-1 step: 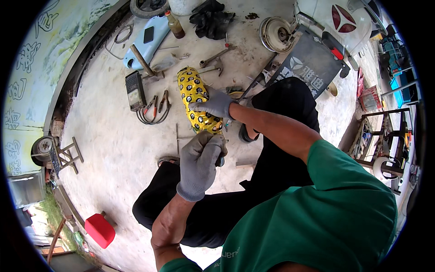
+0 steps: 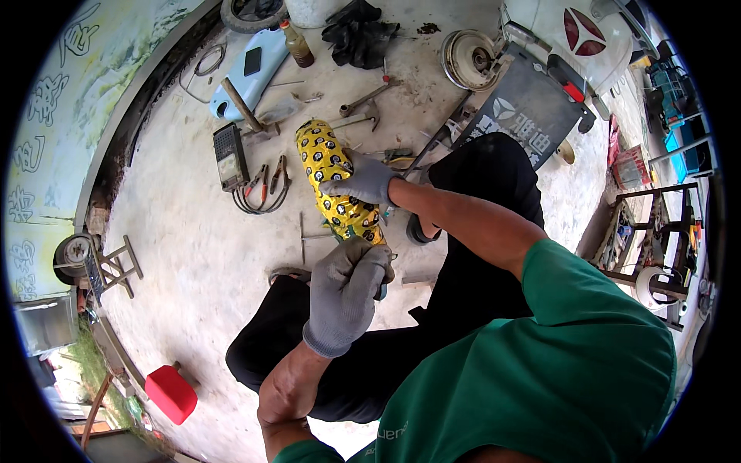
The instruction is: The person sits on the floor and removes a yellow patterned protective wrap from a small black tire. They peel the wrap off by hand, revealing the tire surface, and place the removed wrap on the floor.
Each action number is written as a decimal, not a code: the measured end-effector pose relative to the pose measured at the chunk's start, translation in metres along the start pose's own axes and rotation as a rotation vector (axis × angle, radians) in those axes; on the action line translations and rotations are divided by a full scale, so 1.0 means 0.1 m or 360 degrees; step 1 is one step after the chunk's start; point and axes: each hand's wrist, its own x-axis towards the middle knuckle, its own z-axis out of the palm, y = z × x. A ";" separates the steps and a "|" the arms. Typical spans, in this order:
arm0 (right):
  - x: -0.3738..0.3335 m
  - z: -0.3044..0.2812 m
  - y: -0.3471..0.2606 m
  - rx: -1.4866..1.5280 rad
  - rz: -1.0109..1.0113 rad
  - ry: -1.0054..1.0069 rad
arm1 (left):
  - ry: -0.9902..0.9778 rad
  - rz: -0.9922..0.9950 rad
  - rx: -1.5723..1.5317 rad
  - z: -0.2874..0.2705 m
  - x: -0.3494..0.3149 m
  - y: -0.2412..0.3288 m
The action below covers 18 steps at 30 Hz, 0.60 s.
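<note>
Between my hands is a long, rounded package (image 2: 323,158) in shiny yellow wrapping with a repeated black-and-white print. My right hand (image 2: 367,181), in a grey glove, grips it around the middle with the thumb across the front. At the package's near end, my gloved left hand (image 2: 343,282) is closed in a fist. A small dark end shows below that fist and a tiny tip beside it, but what it holds is hidden. Beyond the package lies a hammer (image 2: 359,118). To its left are a meter (image 2: 230,158) and clamp leads (image 2: 266,181).
A mallet (image 2: 245,108), a blue panel (image 2: 251,77) bearing a phone (image 2: 252,60), and a bottle (image 2: 297,45) are farther off. A wheel hub (image 2: 472,60) and scooter (image 2: 540,100) stand at far right. A red container (image 2: 170,394) and small stool (image 2: 116,266) are at left.
The package has shifted slightly nearer me and tilted, its far end lower. My left hand has moved a little right and nearer. My right hand keeps its grip.
</note>
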 end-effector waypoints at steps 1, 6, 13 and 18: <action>0.01 -0.01 -0.06 -0.0040 0.0137 -0.0005 | -0.0063 0.0138 -0.0002 -0.02 -0.03 -0.03; 0.30 -0.04 0.23 0.0114 0.0041 0.0105 | -0.0461 0.0719 -0.0005 0.10 -0.51 0.44; 0.44 -0.28 0.32 0.0542 0.0056 0.0002 | 0.0617 0.0735 0.0095 -0.62 -0.03 0.29; 0.42 -0.29 0.42 0.0551 0.0008 -0.0057 | 0.0415 0.1043 -0.0311 -1.20 0.07 0.22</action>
